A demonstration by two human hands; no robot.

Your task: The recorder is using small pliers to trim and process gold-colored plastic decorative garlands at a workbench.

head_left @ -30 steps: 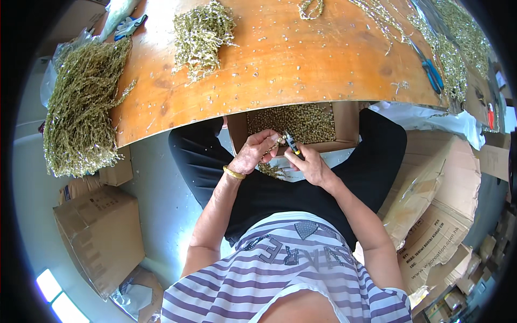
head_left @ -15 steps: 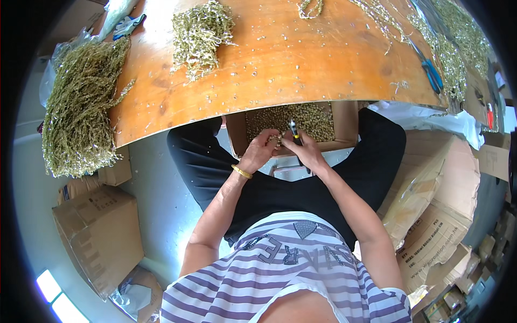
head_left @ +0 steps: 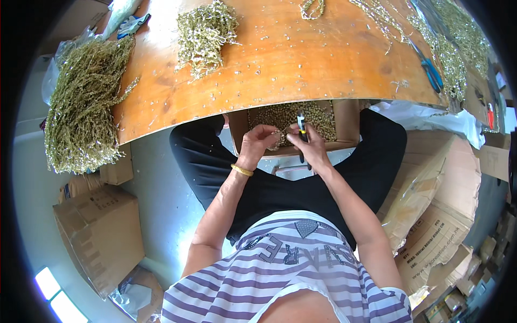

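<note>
My left hand (head_left: 258,144) is closed in a pinch on a short piece of gold beaded chain (head_left: 280,135), its fingertips close to those of the other hand. In my right hand (head_left: 313,149) are black-handled pliers (head_left: 302,138) with a yellow band, their metal jaws pointing away from me. The right thumb and forefinger also reach toward the chain; whether they grip it is too small to tell. Below both hands, a cardboard box (head_left: 347,121) full of loose gold beads (head_left: 318,116) sits between my knees, partly under the table edge.
A thick bundle of gold strands (head_left: 86,107) hangs over the left edge of the wooden table (head_left: 301,64). Another bundle (head_left: 206,35) lies further in, with small loose beads scattered about. Blue-handled pliers (head_left: 432,74) rest at the right. Cardboard boxes (head_left: 102,231) stand on the floor.
Both hands have shifted slightly; the right one has turned the pliers more upright and moved a little to the right. The left fingers have spread a bit around the chain.
</note>
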